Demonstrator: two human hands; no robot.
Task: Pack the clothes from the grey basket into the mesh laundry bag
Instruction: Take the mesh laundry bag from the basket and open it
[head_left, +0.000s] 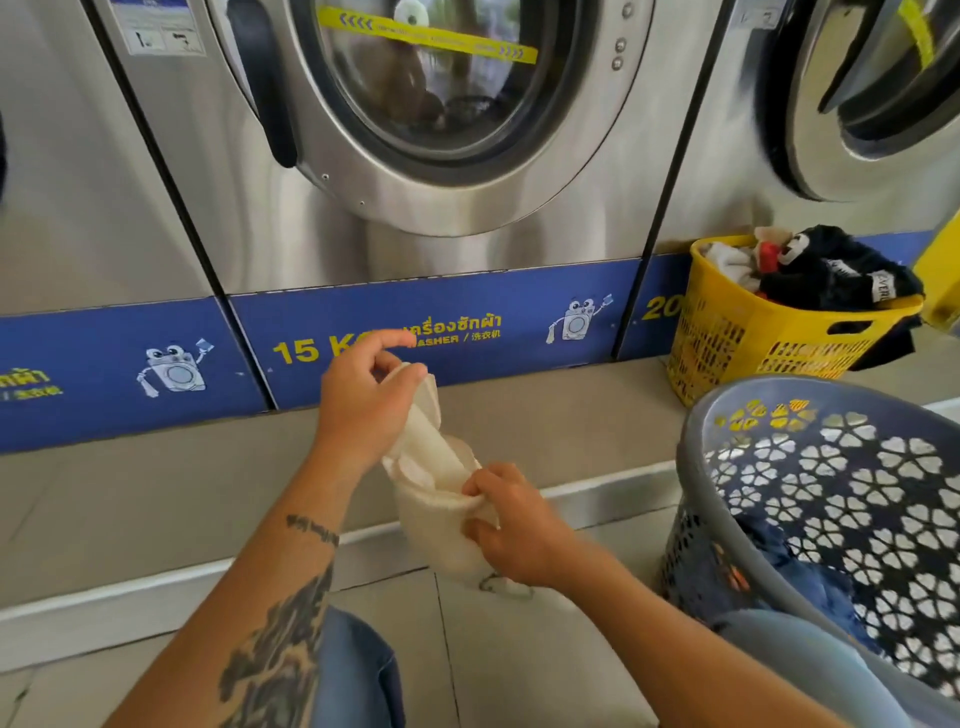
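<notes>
A cream mesh laundry bag (441, 525) hangs in front of me at the centre of the head view. My right hand (511, 525) grips its rim at the right side, holding the mouth apart. My left hand (363, 400) pinches a pale cream cloth (428, 436) from above, and the lower end of the cloth sits inside the bag's mouth. The grey basket (737, 426), with flower-shaped holes, is tilted toward me at the right. Blue clothes (795, 566) lie at its bottom.
A yellow basket (753, 338) heaped with black, white and red clothes stands on a raised step at the back right. Steel front-loading washers (415, 130) line the wall behind. My jeans-clad knees (358, 670) are below the bag on the tiled floor.
</notes>
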